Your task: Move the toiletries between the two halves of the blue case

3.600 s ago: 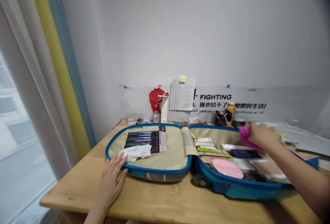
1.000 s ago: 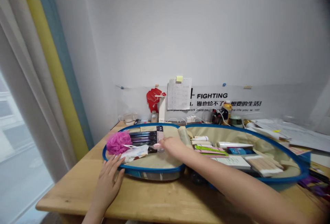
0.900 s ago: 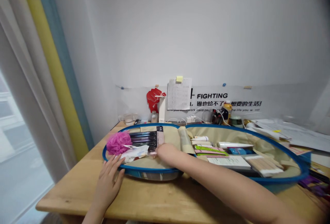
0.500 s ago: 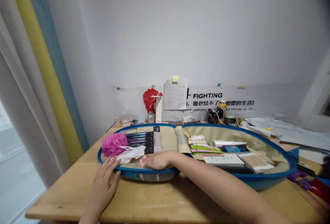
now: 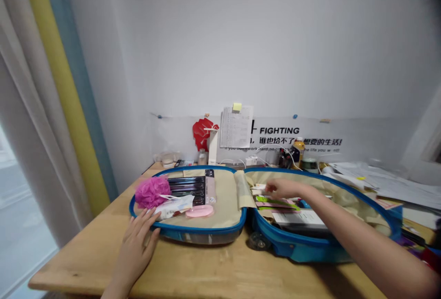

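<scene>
An open blue suitcase [image 5: 206, 232] lies on a wooden table [image 5: 213, 271]. Its left half holds a pink bath pouf [image 5: 149, 192], a dark toothbrush pack [image 5: 193, 186], a white packet [image 5: 174, 205] and a pink oval dish [image 5: 200, 211]. My left hand [image 5: 136, 244] lies flat and open on the table, fingertips at the suitcase's front rim. My right hand [image 5: 280, 188] reaches into the right half, fingers closed on a white tube [image 5: 260, 186], above a green and pink pack [image 5: 275, 202] and a white box [image 5: 298, 218].
Bottles [image 5: 298, 149], a white lamp [image 5: 212, 147] and cables stand along the wall under a "FIGHTING" banner [image 5: 279, 130]. Papers [image 5: 389, 182] pile up at the right. A curtain [image 5: 51, 106] hangs at the left, beside the table's left edge.
My right hand left the pink oval dish in the left half beside the white packet, then moved right into the other half. The pink pouf went into the left half earlier. My left hand stayed.
</scene>
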A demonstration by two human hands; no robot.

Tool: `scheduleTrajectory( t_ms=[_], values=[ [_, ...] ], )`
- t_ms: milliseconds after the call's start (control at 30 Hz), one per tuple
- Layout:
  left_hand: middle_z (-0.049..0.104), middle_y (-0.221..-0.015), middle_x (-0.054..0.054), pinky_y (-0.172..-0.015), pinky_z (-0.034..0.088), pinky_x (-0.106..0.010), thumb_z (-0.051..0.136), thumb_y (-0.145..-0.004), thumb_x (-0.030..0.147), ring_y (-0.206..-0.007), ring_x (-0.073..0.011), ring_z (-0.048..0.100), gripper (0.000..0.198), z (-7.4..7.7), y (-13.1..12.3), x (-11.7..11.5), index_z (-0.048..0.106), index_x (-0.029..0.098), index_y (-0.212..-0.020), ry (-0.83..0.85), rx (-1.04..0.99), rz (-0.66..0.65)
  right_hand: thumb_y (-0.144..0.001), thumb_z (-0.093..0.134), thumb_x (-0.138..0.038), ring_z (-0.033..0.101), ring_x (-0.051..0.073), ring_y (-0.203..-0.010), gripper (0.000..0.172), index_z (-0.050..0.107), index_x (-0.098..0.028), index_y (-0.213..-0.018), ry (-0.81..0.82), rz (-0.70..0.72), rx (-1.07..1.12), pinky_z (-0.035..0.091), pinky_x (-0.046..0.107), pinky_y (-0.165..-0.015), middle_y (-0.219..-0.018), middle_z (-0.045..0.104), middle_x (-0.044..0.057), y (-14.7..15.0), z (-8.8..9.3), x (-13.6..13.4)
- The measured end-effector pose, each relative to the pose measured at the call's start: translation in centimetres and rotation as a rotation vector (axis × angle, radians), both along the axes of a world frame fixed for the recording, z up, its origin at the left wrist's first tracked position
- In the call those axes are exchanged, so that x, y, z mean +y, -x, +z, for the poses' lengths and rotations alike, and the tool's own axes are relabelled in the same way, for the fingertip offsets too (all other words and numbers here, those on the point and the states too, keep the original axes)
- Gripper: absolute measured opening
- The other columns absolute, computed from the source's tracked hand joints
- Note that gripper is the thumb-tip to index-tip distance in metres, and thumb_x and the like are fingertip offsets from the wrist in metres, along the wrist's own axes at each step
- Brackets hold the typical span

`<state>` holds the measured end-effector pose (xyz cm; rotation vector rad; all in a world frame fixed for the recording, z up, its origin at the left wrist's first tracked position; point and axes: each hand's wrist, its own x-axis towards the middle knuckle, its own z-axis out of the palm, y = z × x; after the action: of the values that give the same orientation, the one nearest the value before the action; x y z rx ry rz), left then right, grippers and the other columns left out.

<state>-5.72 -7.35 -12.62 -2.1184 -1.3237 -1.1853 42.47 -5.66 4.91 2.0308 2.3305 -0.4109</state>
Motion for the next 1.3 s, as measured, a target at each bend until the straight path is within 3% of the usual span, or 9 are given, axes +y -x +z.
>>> scheduleTrajectory(
  t_ms=[167,400,667,933,1200,1300],
  values=[
    [0.06,-0.129,-0.007,-0.104,0.04,-0.05,0.043,-0.091,0.041,-0.122,-0.0273,0.053,0.039,-0.2,0.1,0.0,0.056,0.026,-0.125,0.005,0.003,0.011,-0.049,0.069,-0.029,0.061,0.025,-0.089,0.05,0.063,-0.017,-0.097,0.079,-0.051,-0.018,0.047,0.032,-0.073,-0.1,0.065,0.008,-2.9,-2.0,-1.2],
    [0.06,-0.129,-0.008,-0.103,0.04,-0.05,0.042,-0.091,0.042,-0.122,-0.0279,0.052,0.039,-0.1,0.1,0.0,0.056,0.026,-0.124,0.014,0.001,0.009,-0.049,0.067,-0.029,0.059,0.026,-0.089,0.06,0.058,-0.018,-0.106,0.1,-0.069,-0.032,0.045,0.034,-0.074,-0.099,0.062,0.007,-3.4,-3.0,-1.0],
    [0.061,-0.127,-0.008,-0.101,0.042,-0.05,0.042,-0.092,0.041,-0.121,-0.0282,0.053,0.039,0.2,0.0,-0.1,0.056,0.026,-0.124,-0.008,0.016,0.008,-0.053,0.065,-0.032,0.058,0.025,-0.088,0.038,0.059,-0.019,-0.087,0.088,-0.062,-0.038,0.041,0.031,-0.071,-0.093,0.063,0.006,-3.4,-3.0,-0.9],
    [0.061,-0.127,-0.008,-0.101,0.042,-0.051,0.043,-0.092,0.04,-0.121,-0.0281,0.053,0.039,0.1,0.0,-0.1,0.054,0.025,-0.126,-0.012,0.018,0.002,-0.051,0.065,-0.028,0.056,0.02,-0.074,0.031,0.055,-0.019,-0.079,0.11,-0.1,0.017,0.037,0.028,-0.061,-0.077,0.059,0.002,-2.9,-2.6,-1.4],
    [0.06,-0.13,-0.009,-0.101,0.042,-0.052,0.043,-0.092,0.038,-0.122,-0.0281,0.053,0.037,0.2,-0.2,-0.1,0.055,0.025,-0.125,-0.006,0.016,0.003,-0.062,0.064,-0.054,0.05,0.014,-0.062,0.037,0.053,-0.019,-0.069,0.04,-0.126,0.153,0.037,0.026,-0.056,-0.065,0.054,0.001,-3.2,-2.1,-1.7],
    [0.06,-0.13,-0.008,-0.102,0.041,-0.052,0.044,-0.092,0.038,-0.121,-0.0276,0.053,0.037,0.2,-0.2,-0.1,0.055,0.025,-0.124,-0.002,0.009,0.005,-0.072,0.05,-0.065,0.044,0.011,-0.053,0.047,0.056,-0.019,-0.08,-0.039,-0.169,0.205,0.036,0.025,-0.048,-0.064,0.052,0.001,-3.1,-1.1,-1.8]
  ],
)
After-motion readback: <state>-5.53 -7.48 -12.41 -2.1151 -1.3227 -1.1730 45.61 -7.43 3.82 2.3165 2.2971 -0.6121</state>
